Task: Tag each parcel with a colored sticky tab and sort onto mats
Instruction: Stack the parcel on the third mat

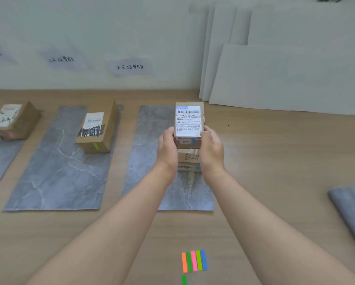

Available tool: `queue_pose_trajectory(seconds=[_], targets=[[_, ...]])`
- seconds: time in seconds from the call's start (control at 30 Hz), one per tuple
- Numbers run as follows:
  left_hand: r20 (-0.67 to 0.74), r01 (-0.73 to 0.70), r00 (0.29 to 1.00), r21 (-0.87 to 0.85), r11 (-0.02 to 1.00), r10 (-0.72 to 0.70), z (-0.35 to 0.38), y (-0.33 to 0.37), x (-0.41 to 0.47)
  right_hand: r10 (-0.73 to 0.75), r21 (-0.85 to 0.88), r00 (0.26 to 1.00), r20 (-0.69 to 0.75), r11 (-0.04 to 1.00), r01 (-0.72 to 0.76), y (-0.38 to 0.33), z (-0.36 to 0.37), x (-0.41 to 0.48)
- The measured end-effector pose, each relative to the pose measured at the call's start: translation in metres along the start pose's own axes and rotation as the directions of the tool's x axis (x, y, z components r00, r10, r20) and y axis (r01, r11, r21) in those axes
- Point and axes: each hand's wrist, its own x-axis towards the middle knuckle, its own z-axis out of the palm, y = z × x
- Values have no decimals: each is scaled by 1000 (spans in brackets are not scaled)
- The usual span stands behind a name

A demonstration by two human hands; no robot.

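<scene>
Cardboard parcel (189,124) is seeming light and stiff, so left hand (168,149) and right hand (211,151) are clasping its opposite side walls, fingers curled.

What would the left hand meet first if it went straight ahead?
Probably nothing near: beyond the left hand, gripping the parcel, lies only bare mat, then the wall. Depth unclear.

Tabletop (275,161): wood-grain.
Mats (59,171): grey marbled, side by side.
Sticky tabs (194,261): five colours, near edge.
White boards (285,79): far right.
</scene>
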Motion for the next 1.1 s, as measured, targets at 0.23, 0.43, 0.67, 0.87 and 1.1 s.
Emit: queue_pose_trajectory(seconds=[0.23,0.43,0.67,0.87,1.1], targets=[[-8,-24,1000,-49,999,24,38,-19,100,-61,31,997,-38,998,62,16,8,100],[0,-49,999,19,999,49,51,-45,169,-63,113,994,-86,991,72,45,22,165],[21,-61,998,-12,998,61,50,-56,191,-90,211,983,-161,970,124,62,35,191],[-41,-53,998,13,998,54,41,-46,178,-71,173,982,-177,980,102,49,28,176],[-45,-6,999,-13,1000,6,25,2,113,-41,242,985,-168,967,81,5,26,111]])
